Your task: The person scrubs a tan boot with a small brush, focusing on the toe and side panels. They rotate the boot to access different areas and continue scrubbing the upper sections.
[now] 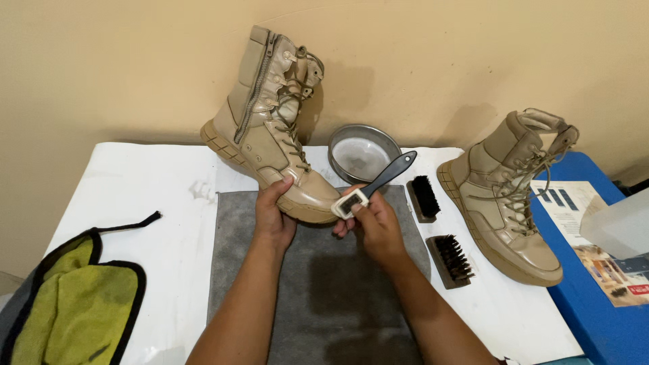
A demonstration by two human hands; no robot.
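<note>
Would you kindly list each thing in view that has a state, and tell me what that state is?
Left hand: gripping the toe of the tilted boot, heel raised against the wall.
Right hand: holding the handled brush, head at the toe.
Second boot: upright, laced, untouched.
Metal bowl: tipped against the wall; contents unclear.
Two wooden brushes: lying free.
Grey towel: flat, with a dark patch.
Yellow cloth: crumpled.

Warm, even indoor light falls from above and a little in front, tinting the wall (433,47) yellowish. The raised boot (270,122) throws a soft shadow on the wall to its right; the second boot (510,196), right of it, casts a fainter one to its left. The bowl (364,152) between them shows mild glare. Focus is sharp at centre; the clear box (622,223) at far right is blurred. Straight edges bend slightly toward the corners.
</note>
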